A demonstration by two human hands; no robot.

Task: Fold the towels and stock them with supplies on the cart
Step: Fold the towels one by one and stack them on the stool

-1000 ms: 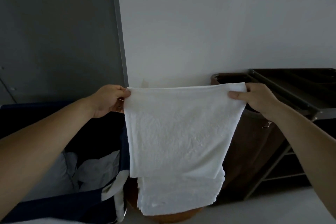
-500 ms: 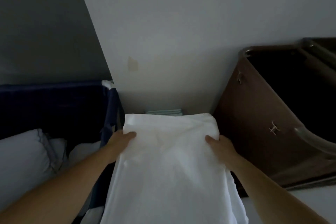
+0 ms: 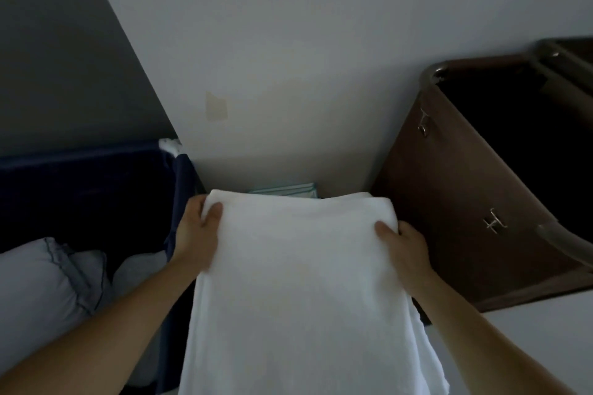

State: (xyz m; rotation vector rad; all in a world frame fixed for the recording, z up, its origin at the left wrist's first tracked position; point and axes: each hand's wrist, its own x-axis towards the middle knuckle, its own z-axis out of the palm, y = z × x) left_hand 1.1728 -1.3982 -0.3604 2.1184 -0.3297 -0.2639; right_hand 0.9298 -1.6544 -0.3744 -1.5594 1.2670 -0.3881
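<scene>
Navy hamper [image 3: 80,189] holds pale linens [image 3: 41,282] beside white towel [image 3: 298,266].

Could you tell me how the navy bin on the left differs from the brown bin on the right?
The navy bin holds pale linen; the brown bin looks dark inside, contents unseen. The brown bin has a metal rim and clips; the navy bin shows none. Both flank the white towel.

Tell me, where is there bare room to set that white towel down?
Bare pale floor shows lower right, beside the brown hamper. Between navy bin and hamper it is crowded: the white towel, gripped by left hand and right hand, with a striped cloth behind.
</scene>
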